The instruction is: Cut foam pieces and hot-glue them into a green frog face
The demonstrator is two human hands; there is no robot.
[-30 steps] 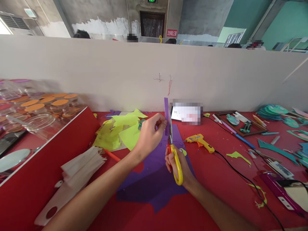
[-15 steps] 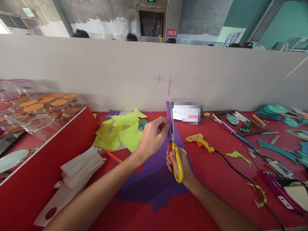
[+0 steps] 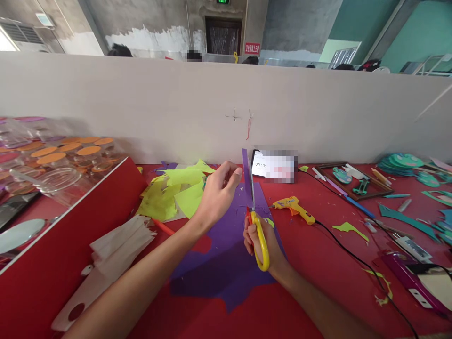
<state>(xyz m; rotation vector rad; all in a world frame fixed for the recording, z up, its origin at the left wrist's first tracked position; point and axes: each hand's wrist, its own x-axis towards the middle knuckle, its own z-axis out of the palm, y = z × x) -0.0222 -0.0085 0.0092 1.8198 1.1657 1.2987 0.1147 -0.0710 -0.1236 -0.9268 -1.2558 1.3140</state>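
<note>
The right hand point(image 3: 271, 245) is holding scissors point(image 3: 262, 242). They have yellow and red handles, and their blades point up. A thin purple strip point(image 3: 246, 175) stands up next to the blades, leaning a tiny bit to the left at its top. Its low end is down near the handles. The strip is up in the air, over a big purple sheet point(image 3: 226, 254) that lies flat on the red surface point(image 3: 300, 292).

The left hand point(image 3: 219, 193) is up on the left side of the strip. Its thumb and fingers are bent in and close together. The tips are so near the strip that I can't really tell if they pinch it or are just beside it.

Bright yellow-green sheets point(image 3: 187, 179) lie in a messy pile behind the left arm. A yellow glue gun point(image 3: 294, 207) lies to the right of the purple sheet, with a black cord. A phone point(image 3: 261, 160) with a lit screen leans at the back, by the pale wall point(image 3: 169, 103). Far to the left are clear jars with orange tops point(image 3: 88, 150).
</note>
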